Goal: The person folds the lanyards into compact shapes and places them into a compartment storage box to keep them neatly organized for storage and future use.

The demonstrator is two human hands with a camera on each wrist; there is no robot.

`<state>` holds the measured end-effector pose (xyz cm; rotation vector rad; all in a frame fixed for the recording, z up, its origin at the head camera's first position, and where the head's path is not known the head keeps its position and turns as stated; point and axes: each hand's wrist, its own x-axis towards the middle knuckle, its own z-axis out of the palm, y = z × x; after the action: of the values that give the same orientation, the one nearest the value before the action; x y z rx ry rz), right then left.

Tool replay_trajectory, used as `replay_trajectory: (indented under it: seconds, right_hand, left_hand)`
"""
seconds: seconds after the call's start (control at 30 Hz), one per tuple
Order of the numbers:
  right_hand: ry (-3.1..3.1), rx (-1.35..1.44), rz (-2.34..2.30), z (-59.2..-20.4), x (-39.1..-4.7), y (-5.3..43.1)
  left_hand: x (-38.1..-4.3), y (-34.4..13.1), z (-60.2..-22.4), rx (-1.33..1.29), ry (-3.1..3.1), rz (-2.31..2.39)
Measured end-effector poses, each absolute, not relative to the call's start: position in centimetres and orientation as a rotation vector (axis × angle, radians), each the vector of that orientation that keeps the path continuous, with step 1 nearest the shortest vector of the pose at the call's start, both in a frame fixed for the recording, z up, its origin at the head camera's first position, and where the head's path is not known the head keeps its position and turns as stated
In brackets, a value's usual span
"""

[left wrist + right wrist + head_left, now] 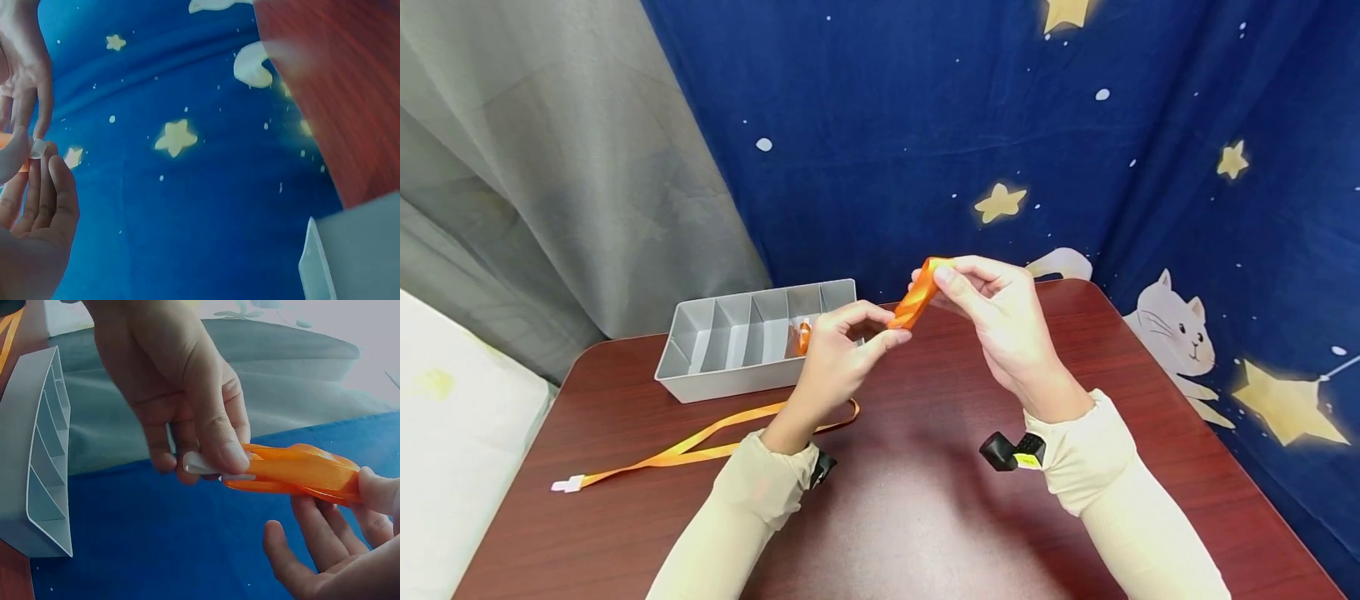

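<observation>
Between my two hands, raised above the table, is an orange lanyard point(916, 298) folded into a short flat bundle. My left hand point(842, 346) pinches its lower end between thumb and fingers. There, in the right wrist view, a white plastic clip point(201, 465) pokes out past the left thumb. The other end, with the folded loops, is pinched by my right hand point(1011, 325). A second orange lanyard point(692, 452) lies spread out on the table, partly hidden behind my left forearm, with a white clip point(567, 484) at its left end.
A grey divided tray point(730, 384) stands at the table's back, left of the hands. One of its right compartments holds a small orange item point(805, 337), partly covered by my left hand. Blue star-patterned cloth point(880, 150) hangs behind the reddish-brown table point(880, 517).
</observation>
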<state>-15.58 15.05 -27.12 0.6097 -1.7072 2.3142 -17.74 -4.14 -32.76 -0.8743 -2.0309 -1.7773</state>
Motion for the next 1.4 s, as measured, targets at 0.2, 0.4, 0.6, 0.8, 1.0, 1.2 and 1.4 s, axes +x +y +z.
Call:
replay_trajectory:
  seconds: [0.2,0.4,0.6,0.8,1.0,1.2,1.4]
  right_hand:
    - [-1.731,0.641,2.341,-27.4,-15.4,15.5]
    - [-1.872,0.700,2.284,-27.8,-15.0,16.2]
    - [-2.098,0.799,2.120,-27.8,-14.4,17.2]
    - [-2.196,0.964,1.969,-27.7,-14.1,18.1]
    - [-2.178,1.044,1.930,-28.1,-14.1,18.0]
    - [-2.158,1.036,1.929,-28.4,-14.0,17.5]
    - [-2.141,0.940,1.969,-28.9,-13.9,16.9]
  left_hand:
    - [-18.4,-5.0,-31.9,-0.963,-1.966,-1.457]
    - [-18.6,-6.0,-31.2,-1.131,-1.742,-1.333]
    - [-17.6,-6.7,-29.8,-1.293,-1.570,-0.969]
    - [-16.2,-6.8,-28.4,-1.332,-1.496,-0.627]
    - [-16.3,-6.8,-28.4,-1.267,-1.505,-0.510]
    - [-16.7,-6.8,-29.3,-1.218,-1.489,-0.432]
    - [-16.7,-6.5,-30.3,-1.203,-1.433,-0.413]
